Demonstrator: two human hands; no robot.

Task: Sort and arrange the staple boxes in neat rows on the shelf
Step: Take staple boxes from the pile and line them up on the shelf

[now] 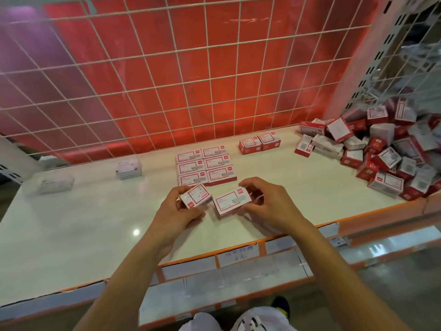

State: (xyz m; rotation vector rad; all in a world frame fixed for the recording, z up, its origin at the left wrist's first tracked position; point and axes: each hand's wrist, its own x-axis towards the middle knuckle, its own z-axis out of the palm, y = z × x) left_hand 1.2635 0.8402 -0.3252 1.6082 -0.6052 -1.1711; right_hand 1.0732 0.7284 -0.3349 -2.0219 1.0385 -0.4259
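The left hand [177, 212] pinches one staple box [196, 196], thumb at its near side and fingers curled over the far edge, and this box sits askew with its label running sideways. The right hand [269, 203] grips a second box [232, 203] by its right end, label up and nearly square to the shelf front. Both boxes are low over the white shelf [71, 223], just in front of the tidy block [206, 167] of six, which lies two across and three deep; whether they touch the surface I cannot tell. The step looks like adding a fourth row, so the left box wants turning until its label reads the same way as the block, logo to the upper right. Each box should then slide back flat under its own column, long edge meeting the front row and outer sides lined up with the column above. A light push is enough, since a hard one would likely shunt the loose block out of true. The heap [386, 149] at the right holds plenty more, while a separate pair [260, 142] stands by the wire grid [167, 80], probably another sort best kept apart
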